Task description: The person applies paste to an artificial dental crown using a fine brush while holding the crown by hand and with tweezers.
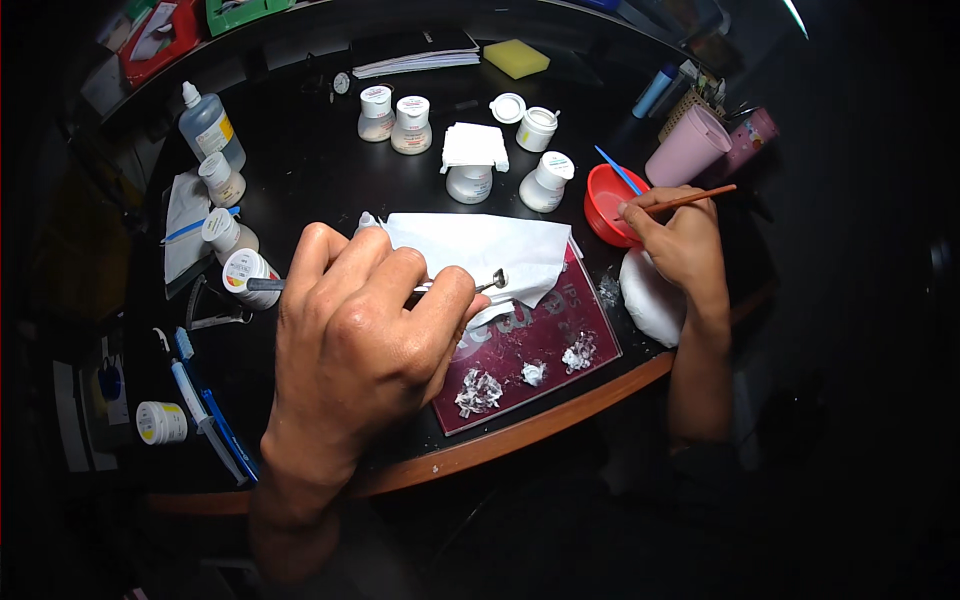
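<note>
My left hand (pixel 365 320) is closed around a slim instrument with a grey handle (pixel 264 285); its thin metal end carries a small dark, shiny cup-like piece (pixel 499 278). That piece hangs over a white tissue (pixel 480 242) on a maroon slab (pixel 595 335). Fingers hide the middle of the instrument. At the right, my right hand (pixel 688 235) pinches a thin brown brush (pixel 705 195), with its bristle end hidden by the fingers. The hand is beside a red bowl (pixel 603 200) with a blue stick leaning in it. Several white crumbly heaps (pixel 480 392) lie on the slab's near part.
Small jars (pixel 411 125) with white lids stand at the back and left. A folded white cloth (pixel 474 146) covers one. A white pad (pixel 652 300) lies under my right wrist. A pink cup (pixel 688 145) stands far right, a syringe (pixel 205 415) lies left. A wooden edge (pixel 520 437) borders the table.
</note>
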Demonstrator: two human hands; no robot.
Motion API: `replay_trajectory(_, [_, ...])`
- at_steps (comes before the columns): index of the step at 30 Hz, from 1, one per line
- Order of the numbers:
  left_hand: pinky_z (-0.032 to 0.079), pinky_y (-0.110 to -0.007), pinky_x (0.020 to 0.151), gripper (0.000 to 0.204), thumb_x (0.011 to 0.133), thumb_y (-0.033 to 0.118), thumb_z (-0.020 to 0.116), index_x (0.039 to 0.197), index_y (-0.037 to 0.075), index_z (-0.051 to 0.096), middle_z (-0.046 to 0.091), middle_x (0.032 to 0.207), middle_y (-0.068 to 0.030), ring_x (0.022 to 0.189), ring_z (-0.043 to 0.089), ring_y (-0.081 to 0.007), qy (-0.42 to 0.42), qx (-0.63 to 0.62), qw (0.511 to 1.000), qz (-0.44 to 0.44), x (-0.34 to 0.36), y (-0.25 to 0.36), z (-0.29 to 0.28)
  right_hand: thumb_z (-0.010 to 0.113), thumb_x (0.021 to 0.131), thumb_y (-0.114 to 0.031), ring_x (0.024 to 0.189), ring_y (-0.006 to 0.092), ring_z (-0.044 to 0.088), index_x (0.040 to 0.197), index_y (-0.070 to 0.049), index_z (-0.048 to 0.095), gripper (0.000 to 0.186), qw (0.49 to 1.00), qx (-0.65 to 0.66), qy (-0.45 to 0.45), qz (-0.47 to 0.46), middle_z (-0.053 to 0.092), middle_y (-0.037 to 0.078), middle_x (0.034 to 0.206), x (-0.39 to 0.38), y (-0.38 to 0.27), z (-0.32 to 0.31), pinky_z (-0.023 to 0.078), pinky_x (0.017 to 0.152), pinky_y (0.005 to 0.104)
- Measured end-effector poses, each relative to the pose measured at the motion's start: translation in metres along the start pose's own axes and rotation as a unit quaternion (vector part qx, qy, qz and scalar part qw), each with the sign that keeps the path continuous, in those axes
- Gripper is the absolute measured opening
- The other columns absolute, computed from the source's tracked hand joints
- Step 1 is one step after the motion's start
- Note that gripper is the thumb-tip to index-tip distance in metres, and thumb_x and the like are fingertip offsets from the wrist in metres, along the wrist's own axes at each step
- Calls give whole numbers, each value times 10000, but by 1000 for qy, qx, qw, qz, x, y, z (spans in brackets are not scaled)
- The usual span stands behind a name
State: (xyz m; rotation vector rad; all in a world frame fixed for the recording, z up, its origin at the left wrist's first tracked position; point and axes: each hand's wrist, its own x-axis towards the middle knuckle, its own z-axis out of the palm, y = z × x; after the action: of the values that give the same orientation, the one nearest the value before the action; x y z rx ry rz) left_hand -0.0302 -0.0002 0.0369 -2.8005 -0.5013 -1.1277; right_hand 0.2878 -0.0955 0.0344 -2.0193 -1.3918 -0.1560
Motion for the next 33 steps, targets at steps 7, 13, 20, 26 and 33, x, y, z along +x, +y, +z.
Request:
replay_trajectory(7, [352,-389,704,165,795,252,814,779,124,711,513,636,6,646,498,-186,-5,31,999,7,-4,0,2,781,857,-114,725,161,614,835,17,761,134,997,53,55,-8,712,106,735,-19,2,-17,466,689,285])
replay_trajectory(13, [371,-385,707,183,782,276,809,764,121,712,506,612,17,643,521,-172,4,59,998,20,-6,-1,7,736,873,23,793,99,586,906,37,728,36,982,171,57,48,647,58,907,-73,38,-56,456,738,241])
replay_trajectory(20, [378,-374,706,186,744,288,807,763,125,718,482,602,30,638,503,-166,9,57,998,14,-11,-2,6,694,851,7,741,86,553,834,17,668,32,992,101,1,79,592,26,803,-101,54,-61,433,701,236])
replay_trajectory(26, [390,-391,757,169,765,287,798,802,141,721,485,627,31,675,526,-161,3,51,998,39,-5,0,8,536,1063,-164,748,80,583,1079,43,701,265,963,266,14,-48,681,71,834,-63,-26,-51,403,702,223])
replay_trajectory(33, [463,-383,770,51,742,169,724,793,176,727,578,695,17,758,597,-179,39,7,992,121,-8,0,26,598,1034,-120,909,173,719,1054,56,705,207,887,285,-290,-221,748,129,950,24,-153,4,560,786,280])
